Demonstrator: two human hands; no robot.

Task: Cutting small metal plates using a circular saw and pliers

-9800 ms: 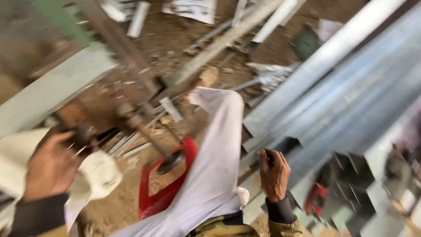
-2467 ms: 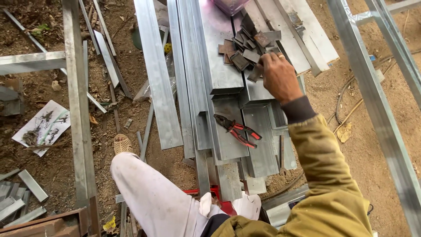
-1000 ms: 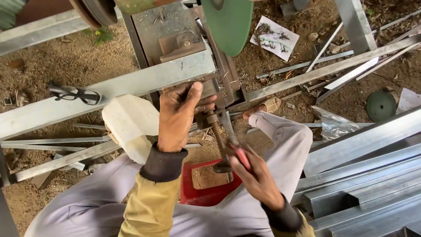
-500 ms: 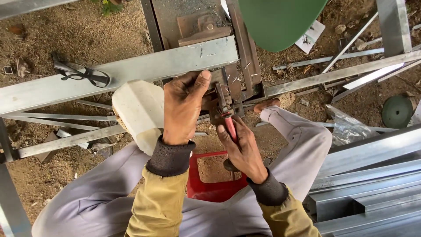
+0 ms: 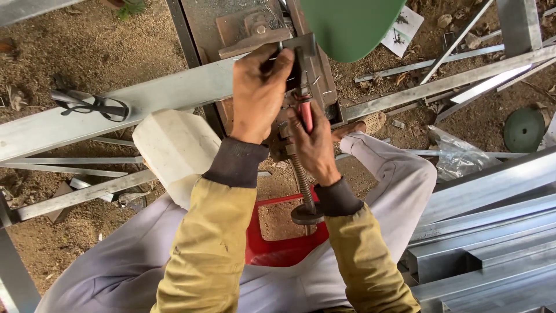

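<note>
My left hand [image 5: 258, 93] grips a small dark metal bracket [image 5: 301, 45] at the vise of a cut-off saw, on the long grey metal channel [image 5: 150, 98] that lies across the saw base. My right hand [image 5: 313, 148] is closed on red-handled pliers [image 5: 306, 116] whose jaws reach up to the bracket. The green blade guard [image 5: 350, 26] hangs just above. The vise's threaded screw [image 5: 302, 185] runs down between my wrists to its round knob. I sit on a red stool [image 5: 278, 243].
A white plastic jug [image 5: 174, 153] stands by my left knee. Safety glasses [image 5: 92, 105] rest on the channel at left. Stacked grey metal channels [image 5: 492, 232] fill the right. Thin metal strips, a plastic bag [image 5: 457, 156] and a round green disc [image 5: 524, 128] lie on the dirt.
Earlier my right hand was at the pile of brackets on the stacked channels. Since then I turned to the saw, and both hands rose to the vise with bracket and pliers.
</note>
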